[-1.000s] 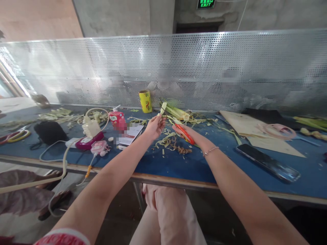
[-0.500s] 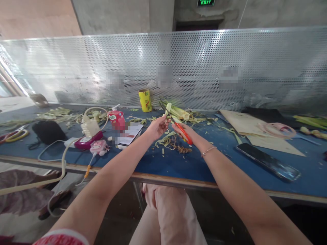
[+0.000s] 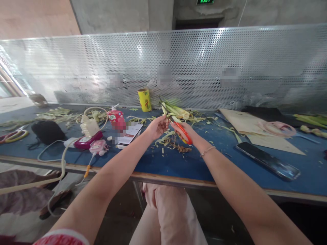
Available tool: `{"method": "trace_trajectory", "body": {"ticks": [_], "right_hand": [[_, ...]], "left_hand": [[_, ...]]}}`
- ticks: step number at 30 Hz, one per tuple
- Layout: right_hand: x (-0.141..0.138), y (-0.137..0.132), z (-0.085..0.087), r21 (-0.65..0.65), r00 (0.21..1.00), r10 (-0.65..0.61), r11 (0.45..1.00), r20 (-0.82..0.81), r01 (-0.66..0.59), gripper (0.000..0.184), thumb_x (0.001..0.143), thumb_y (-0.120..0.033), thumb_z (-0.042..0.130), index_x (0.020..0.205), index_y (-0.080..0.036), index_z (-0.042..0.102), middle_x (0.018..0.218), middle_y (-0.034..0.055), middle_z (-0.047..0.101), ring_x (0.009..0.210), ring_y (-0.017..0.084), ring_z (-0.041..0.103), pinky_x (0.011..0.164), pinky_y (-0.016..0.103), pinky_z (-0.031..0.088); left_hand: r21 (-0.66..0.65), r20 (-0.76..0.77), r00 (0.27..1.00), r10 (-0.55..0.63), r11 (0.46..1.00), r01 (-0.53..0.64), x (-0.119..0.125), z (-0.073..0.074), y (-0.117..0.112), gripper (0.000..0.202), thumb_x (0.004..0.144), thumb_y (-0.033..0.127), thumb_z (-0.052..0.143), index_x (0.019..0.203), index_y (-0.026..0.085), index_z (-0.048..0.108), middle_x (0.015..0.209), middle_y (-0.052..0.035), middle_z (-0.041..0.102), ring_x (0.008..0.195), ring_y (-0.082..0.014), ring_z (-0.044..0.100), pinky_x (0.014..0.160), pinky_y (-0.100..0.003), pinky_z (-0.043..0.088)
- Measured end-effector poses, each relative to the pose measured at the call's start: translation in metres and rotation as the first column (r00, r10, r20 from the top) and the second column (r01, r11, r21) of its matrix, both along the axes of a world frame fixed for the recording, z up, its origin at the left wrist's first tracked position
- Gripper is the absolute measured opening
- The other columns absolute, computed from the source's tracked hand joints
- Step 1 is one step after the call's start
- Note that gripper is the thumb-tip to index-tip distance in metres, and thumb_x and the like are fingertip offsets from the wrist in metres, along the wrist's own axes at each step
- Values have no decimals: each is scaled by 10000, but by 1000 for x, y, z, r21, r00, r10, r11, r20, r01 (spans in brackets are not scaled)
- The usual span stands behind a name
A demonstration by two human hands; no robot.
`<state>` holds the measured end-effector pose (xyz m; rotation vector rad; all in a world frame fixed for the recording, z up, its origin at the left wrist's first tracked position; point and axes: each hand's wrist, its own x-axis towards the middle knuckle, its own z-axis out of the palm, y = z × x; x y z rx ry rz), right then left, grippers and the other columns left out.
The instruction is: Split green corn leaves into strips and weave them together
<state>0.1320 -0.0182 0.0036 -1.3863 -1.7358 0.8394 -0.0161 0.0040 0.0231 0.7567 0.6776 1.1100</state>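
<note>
My left hand (image 3: pixel 157 126) is closed in a pinch on a narrow pale green leaf strip (image 3: pixel 164 109) that sticks up above the blue table (image 3: pixel 178 163). My right hand (image 3: pixel 184 132) is wrapped round the red handles of a pair of scissors (image 3: pixel 182 130), whose blades point at the strip close to my left fingers. Both hands hover over a small heap of leaf cuttings and brown curled scraps (image 3: pixel 176 144). A bundle of green leaves (image 3: pixel 178 111) lies just behind the hands.
Left of my hands lie a phone or card (image 3: pixel 130 133), a red drink carton (image 3: pixel 115 117), a pink device with cables (image 3: pixel 89 140) and a black pouch (image 3: pixel 47 132). A yellow can (image 3: pixel 144 100) stands at the perforated metal screen (image 3: pixel 230 64). A dark phone (image 3: pixel 267 160) and wooden board (image 3: pixel 258 131) lie right.
The hands have drawn closer together and the scissors' blades have moved in towards the strip. The strip's tip has shifted slightly right and the view has dipped a little.
</note>
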Motion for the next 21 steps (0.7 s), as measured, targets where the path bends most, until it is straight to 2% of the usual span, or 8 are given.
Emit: {"method": "trace_trajectory", "body": {"ticks": [9, 13, 17, 21], "right_hand": [[11, 6, -6, 87, 985, 172, 981, 2, -171, 536, 722, -733, 458, 638, -206, 403, 552, -40, 379, 474, 82, 375, 441, 218, 347], [11, 9, -6, 46, 996, 88, 995, 13, -88, 549, 699, -744, 481, 612, -207, 413, 517, -40, 364, 453, 88, 369, 428, 232, 351], [9, 3, 1, -11, 1000, -9, 1000, 22, 10, 553, 699, -734, 504, 570, -203, 420, 470, -31, 367, 426, 96, 368, 426, 255, 352], [7, -3, 6, -50, 999, -36, 998, -5, 36, 550, 717, -724, 494, 558, -202, 426, 440, -21, 379, 416, 105, 375, 430, 267, 354]], "left_hand": [[21, -7, 999, -34, 999, 34, -1, 0, 0, 198, 850, 167, 493, 700, 111, 610, 542, -25, 597, 458, -60, 503, 491, -171, 440], [12, -13, 999, -31, 999, 31, -1, 0, 0, 213, 850, 161, 486, 680, 109, 603, 529, -26, 588, 452, -59, 504, 483, -163, 436], [5, 3, 1000, -20, 1000, 20, -2, 0, 1, 196, 845, 168, 501, 685, 110, 598, 529, -27, 585, 446, -57, 503, 478, -158, 437], [18, 25, 999, -27, 999, 27, -3, 0, 2, 166, 836, 166, 513, 705, 114, 601, 536, -24, 593, 448, -58, 503, 484, -163, 450]]}}
